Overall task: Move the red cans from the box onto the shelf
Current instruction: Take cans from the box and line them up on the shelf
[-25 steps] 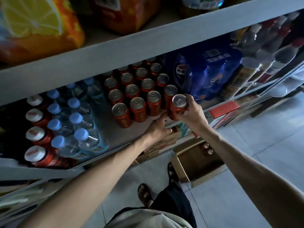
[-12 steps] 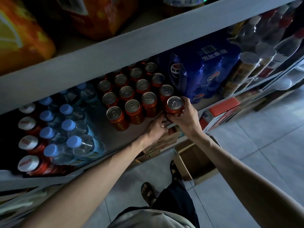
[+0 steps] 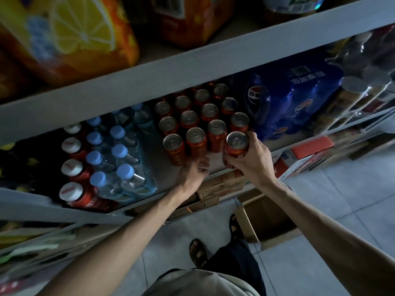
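Observation:
Several red cans [image 3: 195, 135] with silver tops stand in rows on the grey shelf [image 3: 158, 159]. My right hand [image 3: 252, 161] grips one more red can [image 3: 236, 144] upright at the front right corner of that block, at the shelf's front edge. My left hand [image 3: 195, 169] rests on the shelf just in front of the front row, fingers curled, with nothing visible in it. The open cardboard box [image 3: 267, 218] lies on the floor below; its inside is dark and I see no cans in it.
Blue-capped water bottles [image 3: 119, 152] and white-capped red bottles [image 3: 72, 165] fill the shelf's left. A blue Pepsi pack [image 3: 288, 103] stands right of the cans. Orange drink packs [image 3: 70, 37] sit on the upper shelf. My sandalled feet [image 3: 197, 253] stand on grey tiles.
My right hand has lowered the can from above the front row down to the shelf's front right corner. My left hand has stayed in front of the cans.

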`<state>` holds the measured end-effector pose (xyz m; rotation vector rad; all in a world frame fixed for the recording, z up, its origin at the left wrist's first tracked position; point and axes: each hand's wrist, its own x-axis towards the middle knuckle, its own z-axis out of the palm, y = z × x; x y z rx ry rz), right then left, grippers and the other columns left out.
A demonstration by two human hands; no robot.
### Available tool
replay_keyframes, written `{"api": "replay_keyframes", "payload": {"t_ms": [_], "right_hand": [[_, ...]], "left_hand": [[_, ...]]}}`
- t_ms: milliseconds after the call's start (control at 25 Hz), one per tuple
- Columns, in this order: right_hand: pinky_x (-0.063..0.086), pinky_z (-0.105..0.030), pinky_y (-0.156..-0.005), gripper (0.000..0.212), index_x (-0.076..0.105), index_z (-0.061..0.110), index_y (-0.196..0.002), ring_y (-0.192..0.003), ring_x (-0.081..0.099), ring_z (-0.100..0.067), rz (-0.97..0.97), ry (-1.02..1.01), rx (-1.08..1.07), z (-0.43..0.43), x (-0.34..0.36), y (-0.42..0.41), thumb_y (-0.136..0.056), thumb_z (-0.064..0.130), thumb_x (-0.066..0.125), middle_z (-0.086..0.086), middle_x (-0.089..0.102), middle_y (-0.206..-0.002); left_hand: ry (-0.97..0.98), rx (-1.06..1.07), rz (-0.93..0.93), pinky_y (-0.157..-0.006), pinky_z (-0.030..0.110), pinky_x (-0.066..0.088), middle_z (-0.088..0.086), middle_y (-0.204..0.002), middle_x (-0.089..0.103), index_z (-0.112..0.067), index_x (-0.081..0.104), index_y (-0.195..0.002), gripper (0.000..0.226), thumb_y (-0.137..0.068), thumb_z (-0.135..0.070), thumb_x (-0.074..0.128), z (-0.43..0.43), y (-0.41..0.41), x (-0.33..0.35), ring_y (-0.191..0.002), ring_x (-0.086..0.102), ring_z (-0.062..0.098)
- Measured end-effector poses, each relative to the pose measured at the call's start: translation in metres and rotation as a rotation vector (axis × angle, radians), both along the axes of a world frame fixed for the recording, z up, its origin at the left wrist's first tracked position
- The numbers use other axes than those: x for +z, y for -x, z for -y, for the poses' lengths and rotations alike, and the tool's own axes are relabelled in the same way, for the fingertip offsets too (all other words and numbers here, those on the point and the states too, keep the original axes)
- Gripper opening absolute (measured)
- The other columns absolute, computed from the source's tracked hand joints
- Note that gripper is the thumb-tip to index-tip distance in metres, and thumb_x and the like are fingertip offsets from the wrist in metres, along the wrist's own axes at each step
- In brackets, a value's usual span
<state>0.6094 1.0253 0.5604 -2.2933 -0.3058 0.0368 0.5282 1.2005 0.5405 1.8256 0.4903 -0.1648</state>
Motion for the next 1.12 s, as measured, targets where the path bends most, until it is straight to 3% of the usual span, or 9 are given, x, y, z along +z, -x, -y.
{"api": "replay_keyframes", "payload": {"t_ms": [80, 200, 320, 440, 720, 800, 920, 1040, 1120], "right_hand": [[0.046, -0.024, -0.076, 0.069, 0.045, 0.035, -0.116, -0.090, 0.060, -0.004, 0.016, -0.007, 0.084, -0.017, 0.009, 0.011, -0.059, 0.057, 0.079, 0.015, 0.065, -0.106], [0.046, -0.019, -0.078, 0.074, 0.046, 0.033, -0.119, -0.091, 0.061, -0.003, 0.005, -0.046, 0.206, -0.044, 0.023, 0.021, -0.057, 0.059, 0.078, 0.017, 0.065, -0.104], [0.052, -0.024, -0.085, 0.078, 0.047, 0.031, -0.121, -0.095, 0.062, -0.003, -0.032, -0.073, 0.233, -0.065, 0.032, 0.028, -0.056, 0.062, 0.078, 0.012, 0.068, -0.110], [0.053, -0.024, -0.089, 0.070, 0.047, 0.041, -0.112, -0.099, 0.063, -0.001, -0.063, -0.183, 0.199, -0.073, 0.042, 0.033, -0.055, 0.059, 0.082, 0.019, 0.065, -0.104], [0.052, -0.033, -0.099, 0.083, 0.052, 0.024, -0.130, -0.113, 0.061, -0.004, -0.102, -0.342, 0.163, -0.067, 0.054, 0.043, -0.058, 0.049, 0.087, 0.009, 0.066, -0.121], [0.051, -0.034, -0.100, 0.085, 0.050, 0.024, -0.131, -0.115, 0.060, -0.004, -0.113, -0.386, 0.117, -0.059, 0.056, 0.042, -0.058, 0.044, 0.089, 0.009, 0.065, -0.122], [0.052, -0.029, -0.098, 0.085, 0.050, 0.025, -0.131, -0.113, 0.060, -0.003, -0.096, -0.411, 0.027, -0.046, 0.062, 0.031, -0.059, 0.042, 0.090, 0.010, 0.065, -0.121], [0.050, -0.019, -0.093, 0.083, 0.052, 0.026, -0.131, -0.111, 0.061, 0.001, -0.105, -0.449, -0.015, -0.032, 0.068, 0.018, -0.059, 0.039, 0.090, 0.012, 0.066, -0.120], [0.049, -0.016, -0.092, 0.081, 0.053, 0.026, -0.131, -0.109, 0.060, 0.005, -0.113, -0.455, -0.021, -0.025, 0.069, 0.013, -0.060, 0.037, 0.090, 0.014, 0.066, -0.118]], "left_hand": [[0.059, 0.091, 0.005, -0.087, 0.025, 0.053, 0.014, -0.112, 0.064, -0.003, 0.060, -0.116, 0.029, -0.088, 0.006, 0.062, -0.019, 0.019, 0.005, -0.107, 0.062, 0.025], [0.122, 0.091, 0.022, -0.072, 0.012, 0.053, 0.009, -0.109, 0.064, -0.004, 0.058, -0.117, 0.035, -0.084, 0.003, 0.068, -0.036, 0.035, 0.019, -0.099, 0.063, 0.019], [-0.019, -0.031, 0.066, -0.078, 0.013, 0.052, -0.001, -0.106, 0.070, -0.013, 0.056, -0.121, 0.051, -0.076, -0.015, 0.081, -0.040, 0.041, 0.033, -0.094, 0.066, 0.001], [-0.165, 0.008, 0.140, -0.083, 0.015, 0.049, -0.012, -0.111, 0.067, -0.024, 0.048, -0.129, 0.070, -0.070, -0.038, 0.084, -0.038, 0.044, 0.046, -0.100, 0.062, -0.004], [-0.256, -0.006, 0.281, -0.073, -0.001, 0.043, -0.024, -0.102, 0.066, -0.036, 0.049, -0.118, 0.056, -0.072, -0.045, 0.081, -0.032, 0.034, 0.059, -0.093, 0.060, -0.018], [-0.268, -0.014, 0.297, -0.081, 0.005, 0.049, -0.024, -0.106, 0.066, -0.045, 0.048, -0.115, 0.057, -0.068, -0.047, 0.081, -0.028, 0.023, 0.059, -0.099, 0.059, -0.016], [-0.305, -0.077, 0.298, -0.093, 0.026, 0.052, -0.013, -0.124, 0.064, -0.041, 0.046, -0.122, 0.069, -0.062, -0.054, 0.078, -0.018, -0.004, 0.064, -0.114, 0.059, 0.001], [-0.413, -0.132, 0.406, -0.084, -0.004, 0.037, -0.008, -0.127, 0.064, -0.040, 0.042, -0.126, 0.075, -0.061, -0.056, 0.076, -0.001, -0.028, 0.073, -0.112, 0.047, -0.019], [-0.420, -0.144, 0.439, -0.086, -0.006, 0.034, -0.010, -0.126, 0.064, -0.037, 0.044, -0.129, 0.078, -0.060, -0.056, 0.075, 0.007, -0.036, 0.073, -0.113, 0.044, -0.022]]}}
